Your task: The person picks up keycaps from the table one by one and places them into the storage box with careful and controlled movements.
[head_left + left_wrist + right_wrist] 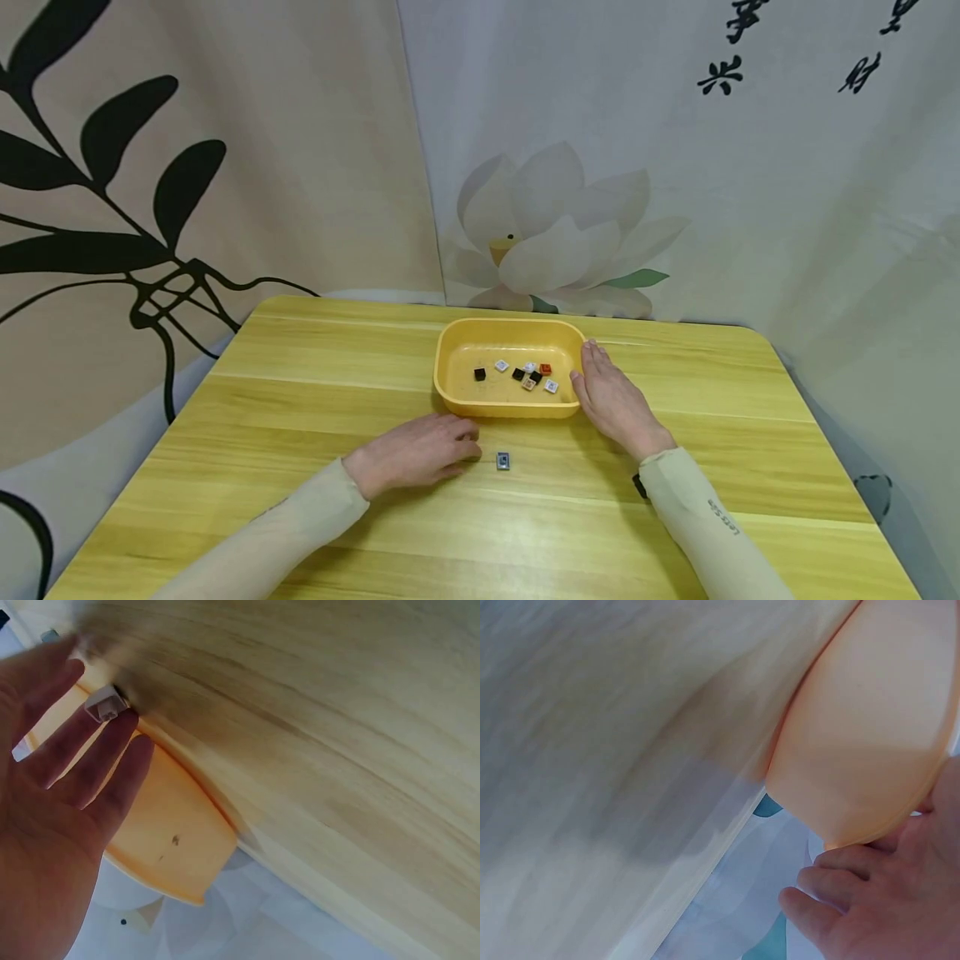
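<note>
My left hand reaches over the table just in front of a yellow tray, its fingers loosely extended. In the left wrist view a small pale keycap with its hollow side showing lies right at the fingertips; in the head view the hand hides it. A blue-grey rectangular piece lies on the table, just right of this hand. My right hand rests against the tray's right side, fingers straight along the outer wall and thumb at the rim.
Inside the tray lie several small square pieces: black ones, white ones and an orange-red one. The wooden table ends close behind the tray, with a printed cloth hanging beyond.
</note>
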`<action>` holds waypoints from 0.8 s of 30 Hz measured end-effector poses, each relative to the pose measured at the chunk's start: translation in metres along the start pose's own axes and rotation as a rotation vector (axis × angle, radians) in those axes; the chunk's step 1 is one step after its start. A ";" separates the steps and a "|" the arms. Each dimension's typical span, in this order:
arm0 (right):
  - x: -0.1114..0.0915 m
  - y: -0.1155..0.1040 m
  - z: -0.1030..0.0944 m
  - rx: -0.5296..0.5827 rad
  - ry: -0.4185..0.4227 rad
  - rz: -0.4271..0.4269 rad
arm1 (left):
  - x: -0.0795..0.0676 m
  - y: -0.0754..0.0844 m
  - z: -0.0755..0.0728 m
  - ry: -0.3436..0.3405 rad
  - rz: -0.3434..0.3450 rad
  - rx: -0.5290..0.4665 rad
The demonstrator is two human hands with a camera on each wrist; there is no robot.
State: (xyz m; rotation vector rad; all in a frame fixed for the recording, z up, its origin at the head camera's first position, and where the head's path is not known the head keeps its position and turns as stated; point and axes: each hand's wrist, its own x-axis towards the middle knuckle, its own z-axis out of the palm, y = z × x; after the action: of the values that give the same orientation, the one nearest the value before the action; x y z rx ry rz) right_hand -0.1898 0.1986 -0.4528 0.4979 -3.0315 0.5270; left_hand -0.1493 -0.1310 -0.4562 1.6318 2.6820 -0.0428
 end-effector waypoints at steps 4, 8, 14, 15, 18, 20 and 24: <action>0.000 0.000 0.000 0.000 -0.001 -0.001 | -0.001 0.000 0.000 0.018 0.006 0.039; 0.000 0.000 -0.001 0.002 -0.002 0.000 | -0.001 0.000 0.000 0.010 -0.006 0.035; -0.001 -0.001 -0.001 0.007 -0.001 -0.001 | -0.003 0.000 0.001 0.026 -0.012 0.017; -0.001 -0.001 -0.001 0.008 0.000 -0.002 | -0.003 0.000 0.001 0.027 -0.010 0.019; -0.001 -0.001 -0.001 0.009 -0.001 -0.004 | -0.003 0.000 0.001 0.035 0.000 0.031; 0.000 -0.001 -0.001 0.009 0.000 -0.003 | -0.003 0.000 -0.001 0.044 0.006 0.037; 0.000 -0.001 -0.001 0.008 0.000 -0.003 | -0.001 0.000 -0.008 0.087 0.026 0.040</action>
State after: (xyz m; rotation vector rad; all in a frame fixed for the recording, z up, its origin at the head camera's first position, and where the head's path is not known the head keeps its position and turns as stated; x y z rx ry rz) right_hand -0.1895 0.1985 -0.4517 0.5026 -3.0296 0.5395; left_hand -0.1483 -0.1318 -0.4487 1.7188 2.7402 -0.0260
